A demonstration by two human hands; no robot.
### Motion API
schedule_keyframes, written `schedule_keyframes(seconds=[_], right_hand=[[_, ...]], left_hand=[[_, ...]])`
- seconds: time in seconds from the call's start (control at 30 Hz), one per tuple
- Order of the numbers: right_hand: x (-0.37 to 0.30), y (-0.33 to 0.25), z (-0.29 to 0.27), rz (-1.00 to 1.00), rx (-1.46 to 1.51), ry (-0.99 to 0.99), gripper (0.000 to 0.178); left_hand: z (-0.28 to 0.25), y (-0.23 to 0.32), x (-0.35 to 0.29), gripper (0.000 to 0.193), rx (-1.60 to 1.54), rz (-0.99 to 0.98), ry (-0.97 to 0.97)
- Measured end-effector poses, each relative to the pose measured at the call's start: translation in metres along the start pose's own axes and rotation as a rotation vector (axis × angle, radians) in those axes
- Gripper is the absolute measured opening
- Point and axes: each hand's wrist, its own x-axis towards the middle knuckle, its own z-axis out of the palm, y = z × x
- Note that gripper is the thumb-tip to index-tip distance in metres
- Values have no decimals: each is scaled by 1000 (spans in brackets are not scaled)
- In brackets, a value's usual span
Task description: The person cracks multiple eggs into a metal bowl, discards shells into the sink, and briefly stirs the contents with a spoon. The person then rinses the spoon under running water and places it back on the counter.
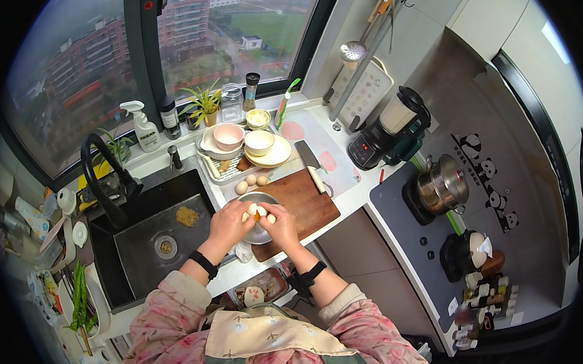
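Reference: 12 o'clock points straight away from the person; the metal bowl is the centre.

The left hand pinches one part of a cracked egg in bent fingertips. The right hand grasps the other part. The egg is above the metal bowl, the pale shell parted and orange yolk showing between the hands. The fingers hide part of the shell; both hands cover most of the bowl, so its contents cannot be made out.

At 12, just beyond the bowl, lie smooth, oval brown eggs. At 3, next to the bowl, is a rectangular wooden cutting board with visible grain. Between 1 and 2, a knife with a broad dark blade and cream handle lies partly across the board's edge.

At 9 is a matte black sink with a round metal drain, holding a rough, tan scrubber. At 10, a white spray bottle carries a printed label, too small to read. At 2, the blender shows red lit marks on its dark base. At 3, farther out, are a shiny steel pot and panda decals with small dark lettering alongside. At 6, the apron cuts off a clear container; its contents are unclear.
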Motion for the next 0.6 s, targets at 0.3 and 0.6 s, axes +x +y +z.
schedule_keyframes(seconds=[0.3, 0.6], right_hand=[[13, -7, -44, -547, -569, -41, 41], [11, -9, -51, -608, -621, -21, 40]], left_hand=[[-18, -8, 2, 37, 354, 306, -18], [-23, -9, 2, 39, 368, 311, 4]])
